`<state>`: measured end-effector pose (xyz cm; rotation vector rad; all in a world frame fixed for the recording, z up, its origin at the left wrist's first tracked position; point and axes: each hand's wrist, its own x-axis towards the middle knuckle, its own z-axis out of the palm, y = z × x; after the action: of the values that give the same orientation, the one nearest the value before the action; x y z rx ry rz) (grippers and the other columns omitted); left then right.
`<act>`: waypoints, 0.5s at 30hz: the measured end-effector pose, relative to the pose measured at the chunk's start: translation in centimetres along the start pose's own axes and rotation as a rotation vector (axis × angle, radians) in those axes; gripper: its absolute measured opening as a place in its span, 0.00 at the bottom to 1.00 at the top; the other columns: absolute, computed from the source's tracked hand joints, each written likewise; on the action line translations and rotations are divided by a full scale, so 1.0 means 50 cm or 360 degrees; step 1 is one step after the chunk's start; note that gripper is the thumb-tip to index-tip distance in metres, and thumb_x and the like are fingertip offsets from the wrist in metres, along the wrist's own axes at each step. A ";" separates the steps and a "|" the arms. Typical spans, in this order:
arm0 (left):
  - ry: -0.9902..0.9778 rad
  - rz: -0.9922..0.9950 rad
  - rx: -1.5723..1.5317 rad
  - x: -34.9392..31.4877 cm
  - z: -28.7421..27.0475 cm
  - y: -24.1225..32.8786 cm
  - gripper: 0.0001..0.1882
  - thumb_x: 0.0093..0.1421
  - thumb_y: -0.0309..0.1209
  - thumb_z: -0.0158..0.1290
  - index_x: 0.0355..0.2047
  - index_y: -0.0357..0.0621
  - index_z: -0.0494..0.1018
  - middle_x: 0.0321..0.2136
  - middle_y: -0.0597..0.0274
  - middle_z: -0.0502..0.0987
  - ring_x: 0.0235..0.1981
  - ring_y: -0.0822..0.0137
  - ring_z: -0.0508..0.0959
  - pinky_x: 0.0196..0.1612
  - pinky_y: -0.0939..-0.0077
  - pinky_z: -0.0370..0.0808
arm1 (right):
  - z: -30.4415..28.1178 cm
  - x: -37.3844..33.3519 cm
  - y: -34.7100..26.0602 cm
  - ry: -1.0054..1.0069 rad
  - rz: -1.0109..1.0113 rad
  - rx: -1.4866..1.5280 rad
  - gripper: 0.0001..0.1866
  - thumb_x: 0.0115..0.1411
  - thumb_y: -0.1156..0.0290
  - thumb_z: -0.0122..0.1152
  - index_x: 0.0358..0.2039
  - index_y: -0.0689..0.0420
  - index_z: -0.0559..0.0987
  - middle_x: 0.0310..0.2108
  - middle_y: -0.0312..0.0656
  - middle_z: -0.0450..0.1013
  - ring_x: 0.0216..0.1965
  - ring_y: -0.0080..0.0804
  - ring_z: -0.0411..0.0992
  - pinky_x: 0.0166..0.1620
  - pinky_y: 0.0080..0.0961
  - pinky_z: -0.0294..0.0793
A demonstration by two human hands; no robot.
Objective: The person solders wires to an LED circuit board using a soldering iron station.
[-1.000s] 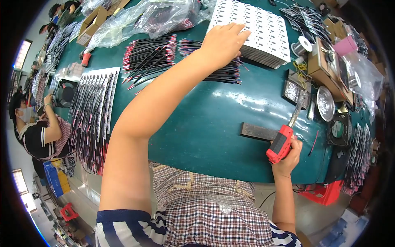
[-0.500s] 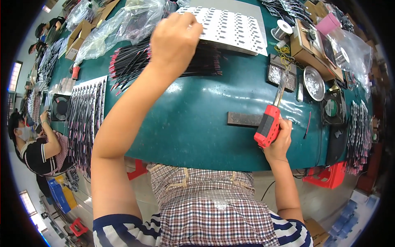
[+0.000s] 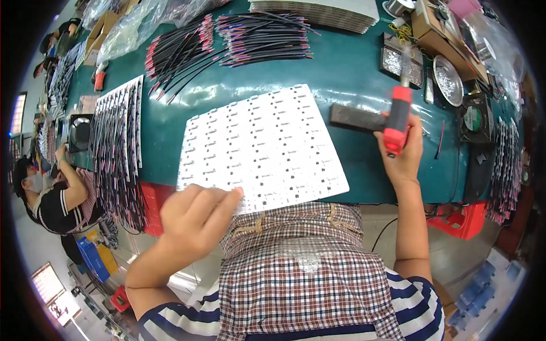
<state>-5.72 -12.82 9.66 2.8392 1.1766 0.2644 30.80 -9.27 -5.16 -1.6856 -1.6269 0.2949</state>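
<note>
My left hand pinches the near left edge of a white circuit board panel, printed with rows of small dark marks. The panel is tilted above the green table's front edge, close to my apron. In my right hand is a red and black soldering gun, its metal tip pointing away from me and blurred. Left of that hand lies a dark rectangular bar on the table. Beyond the panel sit bundles of black wires with coloured ends, and a stack of panels.
A tray with solder bits, a round metal dish and a small fan stand at the right. Wired boards hang over the left edge. A co-worker sits at the far left.
My left hand has come back from the stack toward my body, bringing one white panel. My right hand has shifted slightly right and away with the soldering gun. The view has shifted.
</note>
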 end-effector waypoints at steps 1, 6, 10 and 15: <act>-0.0002 -0.0018 -0.0005 -0.007 0.023 0.005 0.17 0.46 0.24 0.60 0.39 0.42 0.80 0.33 0.63 0.79 0.30 0.64 0.77 0.32 0.72 0.71 | -0.006 0.003 0.000 0.0087 -0.0009 0.0063 0.33 0.48 0.79 0.75 0.52 0.59 0.65 0.45 0.43 0.77 0.46 0.36 0.75 0.51 0.30 0.73; -0.0102 0.0001 -0.0433 0.006 0.182 0.029 0.18 0.40 0.29 0.65 0.34 0.46 0.75 0.64 0.51 0.67 0.66 0.40 0.63 0.64 0.42 0.61 | -0.027 0.009 0.054 0.0168 0.0249 0.0275 0.30 0.50 0.81 0.73 0.51 0.61 0.66 0.46 0.38 0.78 0.45 0.26 0.70 0.55 0.24 0.67; 0.0077 0.0322 -0.0384 0.067 0.295 0.057 0.24 0.42 0.39 0.69 0.37 0.47 0.74 0.66 0.50 0.63 0.69 0.44 0.60 0.67 0.43 0.58 | -0.051 0.013 0.042 -0.0032 0.0215 0.0301 0.28 0.51 0.83 0.72 0.50 0.60 0.67 0.46 0.37 0.78 0.44 0.25 0.68 0.55 0.22 0.65; 0.0073 0.0201 -0.0650 0.134 0.315 0.127 0.29 0.41 0.48 0.70 0.41 0.49 0.73 0.68 0.49 0.61 0.70 0.46 0.58 0.68 0.45 0.57 | -0.074 0.015 0.064 -0.0126 0.0032 0.0292 0.27 0.51 0.85 0.71 0.48 0.59 0.67 0.47 0.37 0.78 0.44 0.25 0.68 0.53 0.22 0.65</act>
<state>6.16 -12.38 -4.16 2.5577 0.8330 0.5132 35.70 -9.59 -4.45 -1.5695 -1.5890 0.5109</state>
